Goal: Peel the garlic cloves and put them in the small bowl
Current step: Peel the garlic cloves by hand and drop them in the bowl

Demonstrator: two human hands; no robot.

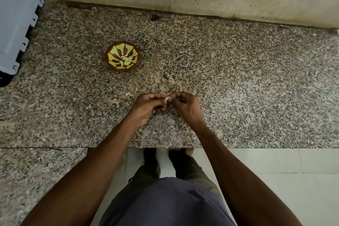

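While both hands meet over the speckled granite counter, a person stands at its near edge, peeling garlic. The small bowl, brown with a yellow-green pattern, serves as the landmark here. It sits on the counter and already holds a few pale peeled cloves at its centre.

The hands work nearer the person than the bowl and somewhat to its right, well apart from it. The left hand has its fingers curled, pinching a small pale garlic clove at the fingertips. The right hand also has its fingers curled and meets the clove from the other side; it appears to be picking at the skin, though the exact contact is too small to tell.

Thin scraps of garlic skin lie on the counter between the bowl and the hands.

Judging the risks: the clove is small and likely slippery, so it could pop from the pinch and drop off the counter's near edge. Loose skin could also cling to it and end up in the bowl.
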